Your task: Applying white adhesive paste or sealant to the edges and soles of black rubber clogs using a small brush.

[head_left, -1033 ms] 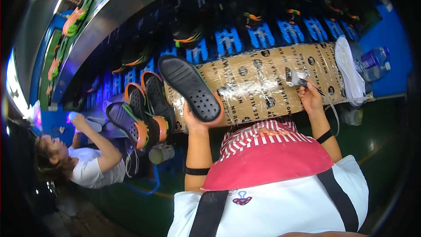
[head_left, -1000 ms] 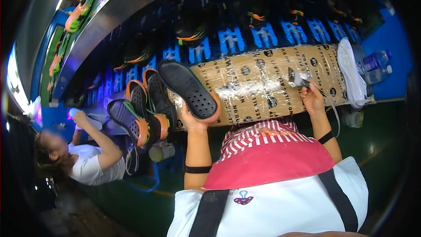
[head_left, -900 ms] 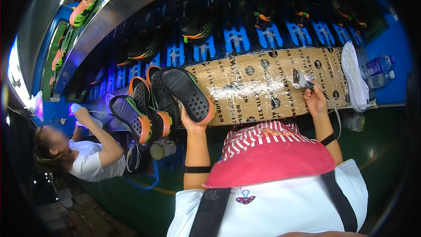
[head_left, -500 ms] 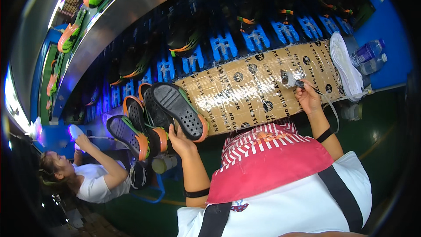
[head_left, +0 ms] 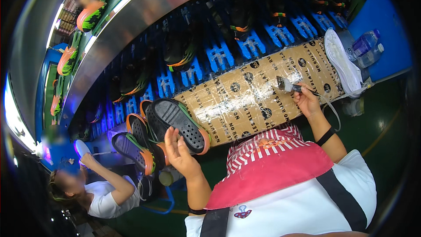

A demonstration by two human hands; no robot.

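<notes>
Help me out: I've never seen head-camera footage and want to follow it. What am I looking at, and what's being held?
These are a person's own bare hands. Every picture comes from one wide fisheye camera on that person's head, looking down, so straight edges bend. In front is a cardboard-covered surface. At its left end is a group of black soles with orange heels; at its right end lies a white sole-shaped piece, with two plastic bottles beyond. The right hand holds a brush. The left hand is open beside one sole; whether it touches is unclear. Another person is at the left.
</notes>
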